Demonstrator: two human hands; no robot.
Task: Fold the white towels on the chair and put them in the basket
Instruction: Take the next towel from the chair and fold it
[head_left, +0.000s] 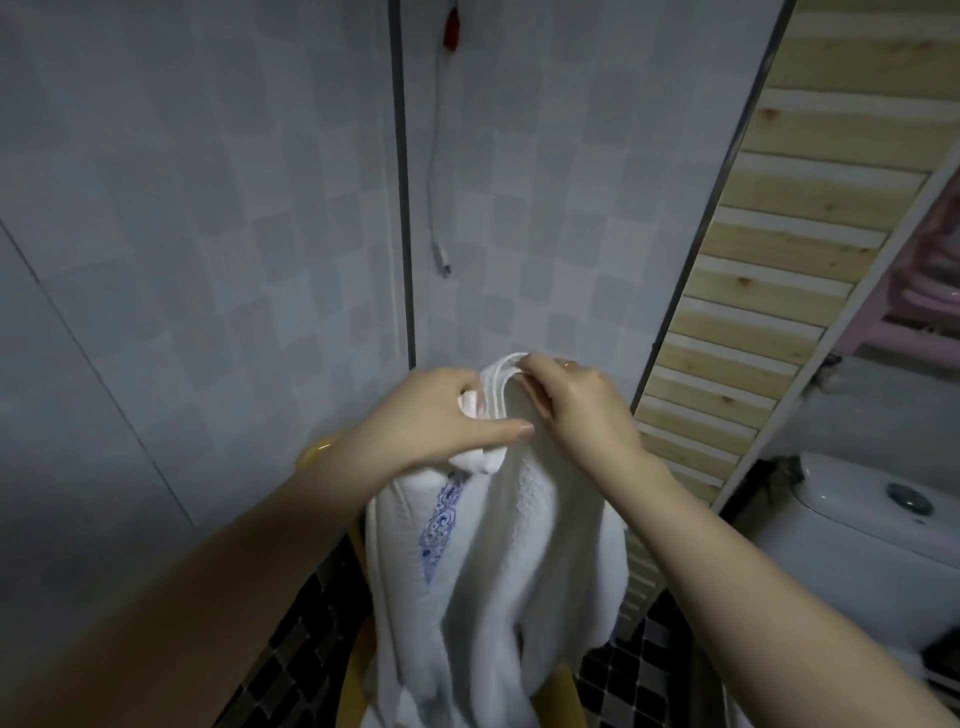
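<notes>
Both hands grip one white towel (498, 561) at its top edge, left hand (441, 415) bunching it, right hand (576, 405) pinching the hem, so it hangs unfolded over the chair (358, 670); folding looks barely begun, and no basket shows.

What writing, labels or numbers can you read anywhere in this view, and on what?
None can be read.
The towel, held up by the left hand and right hand, has a blue band: a pattern, not letters.
The toilet shows no label.
</notes>
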